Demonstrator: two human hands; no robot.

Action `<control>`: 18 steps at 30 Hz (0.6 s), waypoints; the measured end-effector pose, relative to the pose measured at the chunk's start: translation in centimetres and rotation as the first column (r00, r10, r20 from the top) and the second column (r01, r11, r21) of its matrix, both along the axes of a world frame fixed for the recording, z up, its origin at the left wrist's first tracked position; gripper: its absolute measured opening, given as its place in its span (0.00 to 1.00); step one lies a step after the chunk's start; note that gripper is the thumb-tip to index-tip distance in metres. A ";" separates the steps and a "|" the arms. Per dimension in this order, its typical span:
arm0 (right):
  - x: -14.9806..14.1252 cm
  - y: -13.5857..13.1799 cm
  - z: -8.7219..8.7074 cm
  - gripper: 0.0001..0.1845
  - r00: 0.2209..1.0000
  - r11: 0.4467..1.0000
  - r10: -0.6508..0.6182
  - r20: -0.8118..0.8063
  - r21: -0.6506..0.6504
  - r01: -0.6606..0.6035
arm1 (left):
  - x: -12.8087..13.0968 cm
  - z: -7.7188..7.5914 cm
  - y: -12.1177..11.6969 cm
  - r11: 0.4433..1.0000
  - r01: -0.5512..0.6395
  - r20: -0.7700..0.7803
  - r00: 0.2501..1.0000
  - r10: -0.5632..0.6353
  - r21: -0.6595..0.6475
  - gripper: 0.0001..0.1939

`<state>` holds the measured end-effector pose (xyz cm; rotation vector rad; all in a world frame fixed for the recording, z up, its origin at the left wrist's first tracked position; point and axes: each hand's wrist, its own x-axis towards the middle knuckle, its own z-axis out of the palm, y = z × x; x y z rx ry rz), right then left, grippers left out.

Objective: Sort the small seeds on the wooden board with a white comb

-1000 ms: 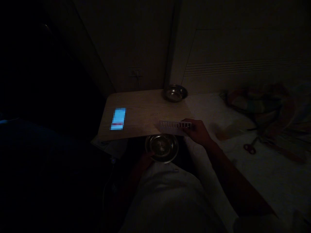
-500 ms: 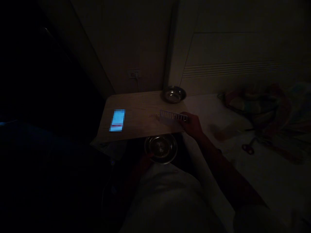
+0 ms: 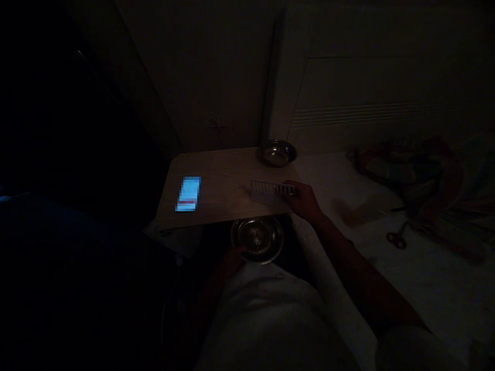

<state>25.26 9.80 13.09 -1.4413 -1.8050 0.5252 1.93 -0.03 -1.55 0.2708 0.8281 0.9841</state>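
Observation:
In dim light, my right hand (image 3: 303, 198) is closed around the right end of a pale, flat plastic piece with a row of slots (image 3: 266, 190). It is held just over or on the wooden board (image 3: 220, 165); I cannot tell whether it touches. Small crumbs or specks (image 3: 244, 189) lie by its left end. Below the board's near edge, a shiny metal bowl (image 3: 276, 250) sits over my lap. My left hand (image 3: 235, 255) grips its left rim, with the thumb over the edge. What the bowl contains is too dark to make out.
A second metal bowl (image 3: 277, 153) stands at the board's far right corner. A lit phone (image 3: 188, 194) lies on the left side. Right of the board, red-handled scissors (image 3: 396, 239) and bunched cloth (image 3: 444, 170) lie on a white sheet (image 3: 363, 252). Behind is a wall socket (image 3: 215, 121).
My right hand and the slotted plastic piece have shifted slightly left. My left hand still holds the bowl. The view has moved a little, and the room looks dimmer.

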 end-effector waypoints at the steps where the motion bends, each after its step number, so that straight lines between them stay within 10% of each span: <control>1: 0.0 -0.1 0.0 0.09 1.000 1.000 -0.002 -0.003 -0.007 0.002 | 0.0 0.2 -0.1 1.000 -0.002 -0.004 1.000 0.002 0.004 0.21; 18: -0.1 -0.6 0.1 0.10 1.000 1.000 0.009 -0.006 -0.008 -0.009 | 0.0 -0.9 0.6 0.997 0.042 0.027 0.999 -0.044 0.065 0.25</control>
